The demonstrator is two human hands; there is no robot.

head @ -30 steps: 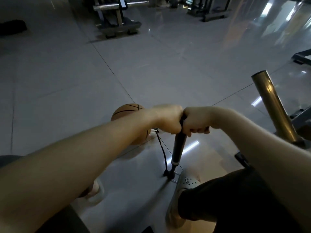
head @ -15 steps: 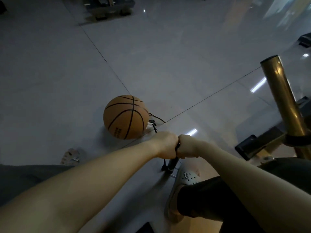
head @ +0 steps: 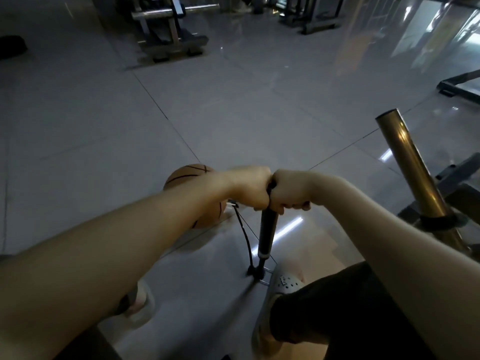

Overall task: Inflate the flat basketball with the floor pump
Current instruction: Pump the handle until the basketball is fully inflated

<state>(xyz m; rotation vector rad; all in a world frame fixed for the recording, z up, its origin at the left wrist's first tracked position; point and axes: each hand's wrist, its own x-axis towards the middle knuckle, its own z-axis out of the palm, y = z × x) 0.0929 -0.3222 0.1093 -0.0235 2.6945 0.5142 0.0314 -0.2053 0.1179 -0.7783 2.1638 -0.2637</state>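
Overhead: glossy grey tiled floor (head: 233,120), dim gym, weight rack (head: 168,29) behind.

Gym floor — glossy grey tiles (head: 233,105); weight bench rack (head: 166,29) upper left, dark machine frames (head: 311,14) along top, brass-coloured tube (head: 410,162) at right.

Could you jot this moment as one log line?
phase: pumping | left hand, right hand: gripping floor pump handle | hose: toward basketball

Dim, bluish indoor light, streaky glare on the glossy floor (head: 233,120), wide-angle bending at the edges, soft forearms.
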